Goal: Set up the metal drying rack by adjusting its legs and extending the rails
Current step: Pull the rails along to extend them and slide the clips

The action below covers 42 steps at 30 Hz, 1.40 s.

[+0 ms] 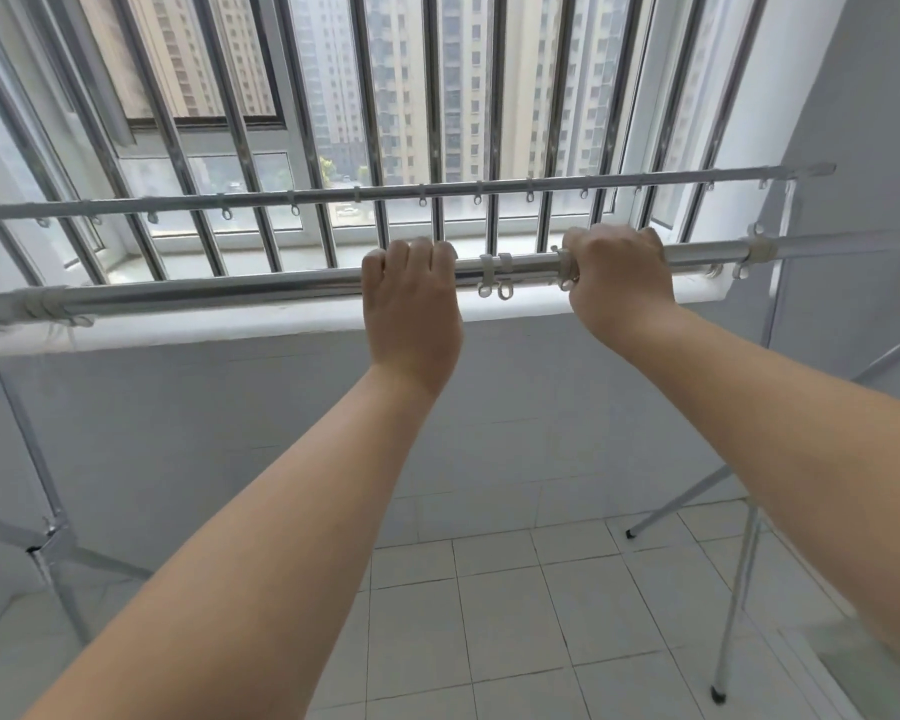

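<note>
Balcony-type corner: pale square floor tiles (583,605), grey-white wall (204,407) under a white sill (261,324), barred window (385,122) above with high-rise blocks outside. Drying rack (739,589) stands in front of the window, spanning the whole width. Near rail (230,293) runs at hand height just in front of the sill; far rail (333,195) sits higher and closer to the bars, with small hook loops along it. Both rails run out of frame on the left, near rail also on the right. Left leg frame (48,532) is blurred and cut off low, joint detail hard to read; right legs (681,501) show two black feet on the tiles. Left hand (411,304) is clenched over the near rail, palm down, fingers wrapped over the top. Right hand (619,278) grips the same rail further right, apparently right at the collar where the thinner tube enters the thicker one, though the hand covers most of that joint. Two white clips (494,278) hang on the rail between the hands, touching neither. White clip sets (754,252) also sit further out toward each end. Forearms enter from the bottom edge.
</note>
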Tool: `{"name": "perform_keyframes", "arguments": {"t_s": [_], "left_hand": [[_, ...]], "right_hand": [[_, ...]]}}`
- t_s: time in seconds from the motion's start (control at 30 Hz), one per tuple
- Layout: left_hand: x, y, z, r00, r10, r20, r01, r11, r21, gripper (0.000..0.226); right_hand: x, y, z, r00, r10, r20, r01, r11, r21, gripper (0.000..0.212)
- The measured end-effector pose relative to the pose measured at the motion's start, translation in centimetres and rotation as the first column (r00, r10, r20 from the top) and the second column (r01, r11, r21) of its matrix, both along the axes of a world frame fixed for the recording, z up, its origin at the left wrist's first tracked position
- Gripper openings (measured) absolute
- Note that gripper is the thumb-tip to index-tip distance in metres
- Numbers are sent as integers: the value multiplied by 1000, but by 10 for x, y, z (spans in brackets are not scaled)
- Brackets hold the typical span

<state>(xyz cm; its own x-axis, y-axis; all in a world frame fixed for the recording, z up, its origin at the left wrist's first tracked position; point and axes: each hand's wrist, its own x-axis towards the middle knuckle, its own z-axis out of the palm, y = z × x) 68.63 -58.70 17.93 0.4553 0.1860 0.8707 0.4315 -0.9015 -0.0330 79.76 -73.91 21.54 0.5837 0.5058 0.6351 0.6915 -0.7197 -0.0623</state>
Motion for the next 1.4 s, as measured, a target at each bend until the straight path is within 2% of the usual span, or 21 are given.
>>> {"name": "perform_keyframes", "arguments": {"t_s": [0.13, 0.5, 0.77, 0.97, 1.2, 1.4], "left_hand": [[-3, -2, -3, 1000, 1, 25, -3, 996, 84, 23], [-4, -8, -14, 992, 7, 123, -18, 996, 88, 13], [1, -8, -36, 999, 22, 50, -26, 997, 69, 20], [8, 2, -33, 997, 37, 61, -42, 995, 91, 20], [5, 7, -30, 998, 0, 67, -8, 993, 114, 16], [-3, 9, -22, 998, -39, 43, 34, 993, 111, 12]], "right_hand": [[-1, -4, -8, 993, -51, 104, 53, 998, -20, 17], [-2, -3, -31, 965, -116, 234, 86, 987, 134, 11], [-2, -1, -54, 975, -127, 184, 98, 982, 159, 18], [5, 9, -53, 967, -157, 199, 121, 976, 182, 15], [-2, 10, -43, 988, -128, 89, 121, 989, 87, 12], [-9, 6, -40, 987, -128, 96, 118, 987, 106, 10]]}}
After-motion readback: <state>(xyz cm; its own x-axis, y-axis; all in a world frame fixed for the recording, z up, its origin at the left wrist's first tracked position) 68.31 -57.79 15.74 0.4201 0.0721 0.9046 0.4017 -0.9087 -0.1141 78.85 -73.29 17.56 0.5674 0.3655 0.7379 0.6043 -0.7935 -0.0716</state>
